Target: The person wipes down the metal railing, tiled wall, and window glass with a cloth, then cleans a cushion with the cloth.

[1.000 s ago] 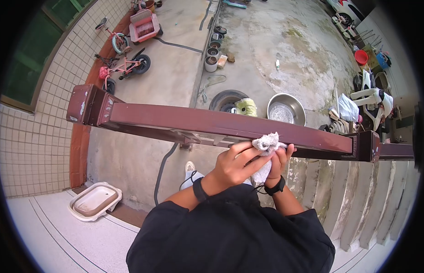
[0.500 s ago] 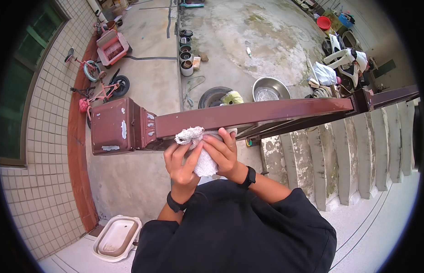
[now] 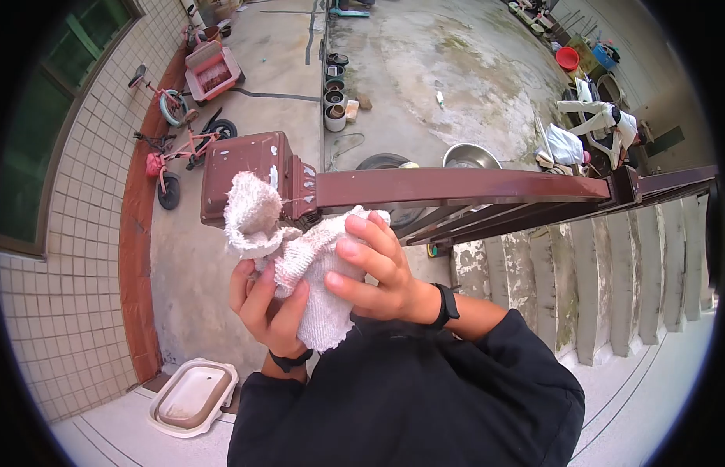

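A crumpled whitish cloth is held between both hands in front of the brown railing. My left hand grips its lower left side with bent fingers. On the right side of the cloth, the fingers of my right hand press against it, slightly spread. The cloth's upper left part stands up in a loose fold over the edge of the square post cap, whose paint is chipped. Whether the cloth touches the cap cannot be made out.
Concrete steps descend beyond the railing at the right. A plastic basin lies at lower left. In the yard below are a pink bike, a metal basin, a tyre and several pots.
Both hands first moved left along the railing with the cloth. Since then they have lifted it off the rail towards the camera, beside the post cap, and the cloth has opened out more.
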Motion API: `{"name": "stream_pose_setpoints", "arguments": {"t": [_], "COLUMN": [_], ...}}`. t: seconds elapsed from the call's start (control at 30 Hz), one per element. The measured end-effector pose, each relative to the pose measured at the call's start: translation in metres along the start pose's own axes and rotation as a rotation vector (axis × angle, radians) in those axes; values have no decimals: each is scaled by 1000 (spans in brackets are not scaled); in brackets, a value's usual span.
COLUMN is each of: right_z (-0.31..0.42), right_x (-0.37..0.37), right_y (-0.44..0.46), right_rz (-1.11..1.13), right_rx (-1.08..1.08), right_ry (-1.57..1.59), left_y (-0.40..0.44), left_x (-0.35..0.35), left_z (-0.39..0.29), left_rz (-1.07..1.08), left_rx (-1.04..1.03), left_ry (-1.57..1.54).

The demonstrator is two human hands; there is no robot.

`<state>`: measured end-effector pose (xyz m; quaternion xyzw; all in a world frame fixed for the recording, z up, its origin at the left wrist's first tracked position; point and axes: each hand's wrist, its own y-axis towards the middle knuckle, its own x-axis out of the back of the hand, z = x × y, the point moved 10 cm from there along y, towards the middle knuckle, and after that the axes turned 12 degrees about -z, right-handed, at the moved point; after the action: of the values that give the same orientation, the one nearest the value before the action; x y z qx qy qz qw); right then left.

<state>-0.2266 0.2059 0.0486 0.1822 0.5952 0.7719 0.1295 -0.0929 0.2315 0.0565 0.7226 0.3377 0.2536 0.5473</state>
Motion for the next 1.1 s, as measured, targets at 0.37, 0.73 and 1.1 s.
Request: {"name": "stream_pose_setpoints", "arguments": {"t": [0.37, 0.73, 1.1], "right_z": [-4, -35, -47], "right_x": [-69, -115, -126], "right_y": [53, 101, 98], "right_rz": [109, 300, 343], "right_rx": [-125, -230, -273], "right_ry": [95, 83, -91], "left_y": [49, 71, 58], "left_x": [-2, -42, -33], "left_z": [55, 130, 161], "left_rz": [146, 258, 389], "left_rx": [96, 506, 573], "left_ry": [168, -321, 100]}}
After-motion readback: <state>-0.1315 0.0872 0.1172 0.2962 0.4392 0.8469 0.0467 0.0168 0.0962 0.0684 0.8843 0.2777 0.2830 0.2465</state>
